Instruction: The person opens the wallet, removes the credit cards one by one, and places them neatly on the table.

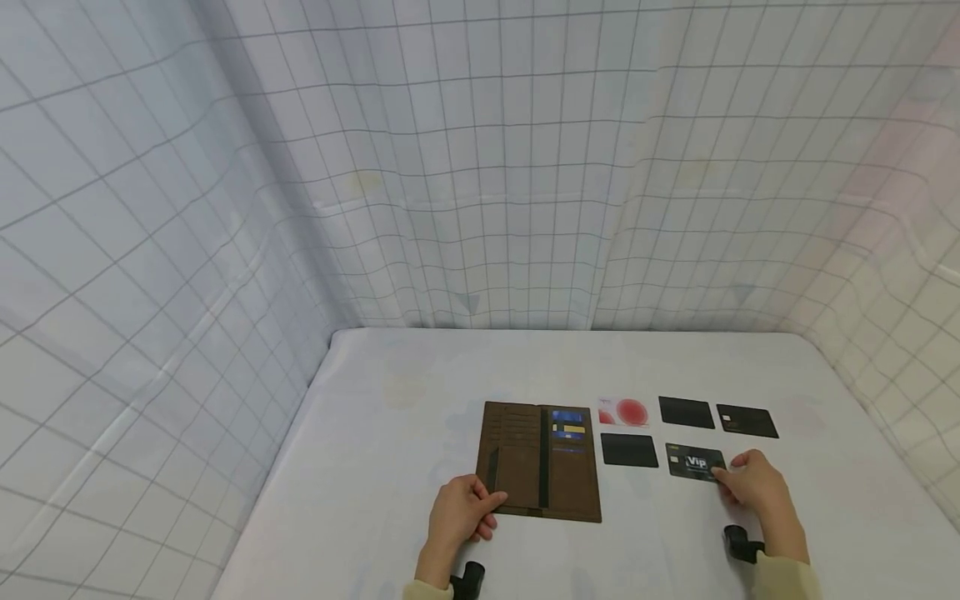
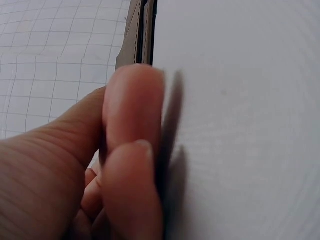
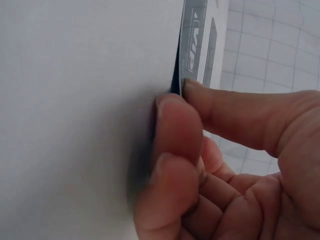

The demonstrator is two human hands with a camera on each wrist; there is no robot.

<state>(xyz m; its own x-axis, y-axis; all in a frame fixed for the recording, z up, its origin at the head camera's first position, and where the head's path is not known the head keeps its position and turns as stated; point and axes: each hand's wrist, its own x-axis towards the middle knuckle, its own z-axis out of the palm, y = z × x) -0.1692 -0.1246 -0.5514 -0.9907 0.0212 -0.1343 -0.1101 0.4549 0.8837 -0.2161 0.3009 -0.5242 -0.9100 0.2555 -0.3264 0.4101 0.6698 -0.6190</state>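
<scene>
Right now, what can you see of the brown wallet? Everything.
The brown wallet lies open on the white table, leather-like, with stitched edges showing in the left wrist view. A dark strip runs down its middle. The left panel has stacked slots above a larger pocket; the right panel's upper slots hold blue and yellow cards. The left hand pinches its near-left corner.

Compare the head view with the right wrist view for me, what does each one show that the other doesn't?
Only the head view shows the open brown wallet, the left hand pinching its near left corner, and the white-and-red card.

Only the right wrist view shows the inner side of the right hand close up, and the dark sliver between the VIP card and the white tabletop.

Both show the right hand pinching the VIP card, the white tabletop and the gridded sheet.
</scene>
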